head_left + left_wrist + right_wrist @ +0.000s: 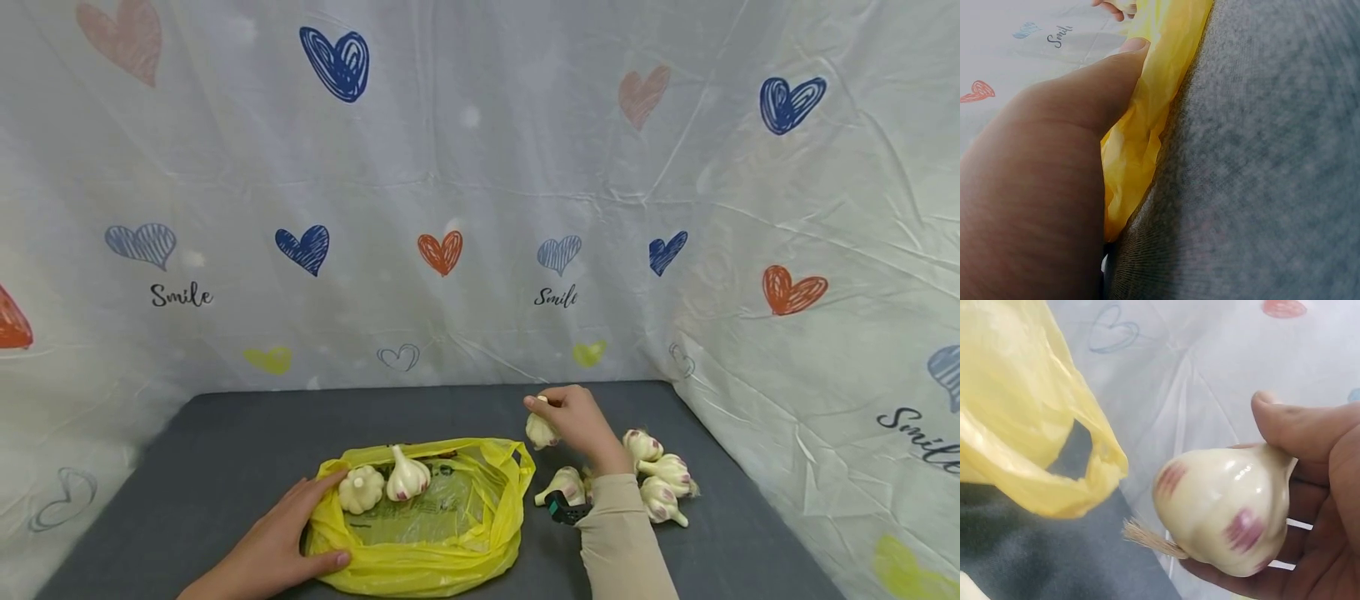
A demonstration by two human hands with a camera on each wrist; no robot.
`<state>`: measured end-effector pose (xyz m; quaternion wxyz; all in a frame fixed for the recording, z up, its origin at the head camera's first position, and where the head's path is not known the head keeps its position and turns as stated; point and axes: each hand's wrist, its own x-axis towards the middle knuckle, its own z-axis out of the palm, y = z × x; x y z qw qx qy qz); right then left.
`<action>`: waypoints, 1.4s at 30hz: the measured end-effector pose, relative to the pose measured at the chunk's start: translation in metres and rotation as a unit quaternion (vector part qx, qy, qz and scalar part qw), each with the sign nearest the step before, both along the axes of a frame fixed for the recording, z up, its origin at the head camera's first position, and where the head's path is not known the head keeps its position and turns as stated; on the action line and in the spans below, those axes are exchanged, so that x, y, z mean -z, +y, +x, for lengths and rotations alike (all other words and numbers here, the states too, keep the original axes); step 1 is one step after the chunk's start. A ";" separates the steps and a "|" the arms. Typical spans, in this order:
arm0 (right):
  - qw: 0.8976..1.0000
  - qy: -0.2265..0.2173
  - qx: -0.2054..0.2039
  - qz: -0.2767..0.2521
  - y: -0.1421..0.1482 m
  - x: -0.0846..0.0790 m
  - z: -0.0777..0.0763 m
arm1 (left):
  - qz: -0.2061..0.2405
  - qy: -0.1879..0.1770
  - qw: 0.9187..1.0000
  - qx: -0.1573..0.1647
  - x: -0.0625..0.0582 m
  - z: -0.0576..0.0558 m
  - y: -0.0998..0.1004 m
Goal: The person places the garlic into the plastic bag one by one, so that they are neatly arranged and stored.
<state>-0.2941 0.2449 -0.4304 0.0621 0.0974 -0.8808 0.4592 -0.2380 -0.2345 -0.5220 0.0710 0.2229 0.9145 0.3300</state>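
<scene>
A yellow plastic bag (517, 500) lies with its mouth spread wide on the dark table. Inside its left part sit two garlic bulbs, one (361, 489) showing its top and one (408, 477) with its stem up. My left hand (288, 525) rests against the bag's left side, thumb at the front and fingers along the rim; in the left wrist view the thumb (1116, 78) lies straight along the yellow plastic. Beyond the bag's right end, my right hand (573, 417) holds a garlic bulb (1225, 509) by its stem, purple-streaked and with dry roots facing outward.
Several more garlic bulbs (662, 502) lie in a group to the right of the bag. Another bulb (562, 485) is nearer the bag, partly behind the right wrist's dark band (564, 508). A white curtain (480, 317) with printed hearts borders the table.
</scene>
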 end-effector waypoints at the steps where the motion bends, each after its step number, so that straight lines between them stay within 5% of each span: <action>1: 1.000 0.001 0.000 -0.003 -0.002 0.000 0.000 | 0.002 0.000 1.000 0.001 0.000 0.000 0.000; 19: 0.994 0.098 -0.039 0.039 -0.028 -0.014 0.002 | 0.004 -0.003 1.000 -0.001 0.002 0.000 0.000; 42: 0.995 0.073 -0.071 0.013 -0.056 -0.023 0.010 | -0.005 -0.001 1.000 0.001 -0.003 0.000 0.003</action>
